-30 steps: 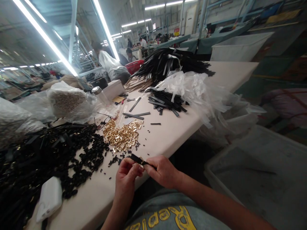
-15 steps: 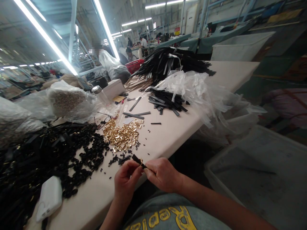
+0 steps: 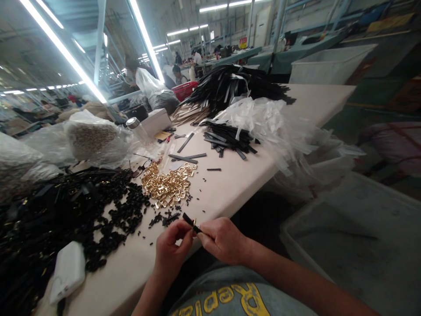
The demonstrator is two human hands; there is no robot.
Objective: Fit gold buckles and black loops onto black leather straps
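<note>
Over the table's front edge my two hands meet at a short black strap (image 3: 188,218) that carries a small gold buckle (image 3: 194,222). My left hand (image 3: 173,243) pinches at the buckle with thumb and forefinger. The fingers of my right hand (image 3: 222,239) are closed round the strap's other end, which they hide. Just beyond lies a heap of gold buckles (image 3: 167,184), with small black pieces (image 3: 166,217) scattered in front of it. To the left spreads a large pile of black straps and loops (image 3: 75,202), some with gold buckles on them.
On the table (image 3: 226,188) stand a white power bank (image 3: 68,272), a bottle (image 3: 134,125) and a bag of small parts (image 3: 94,136). Farther back are bundles of black strips (image 3: 226,87) and clear plastic wrapping (image 3: 259,114). A grey bin (image 3: 355,237) is at right.
My hands stay at the same place, still gripping the strap and buckle. The strap's free end has shifted very slightly; the things on the table look unchanged.
</note>
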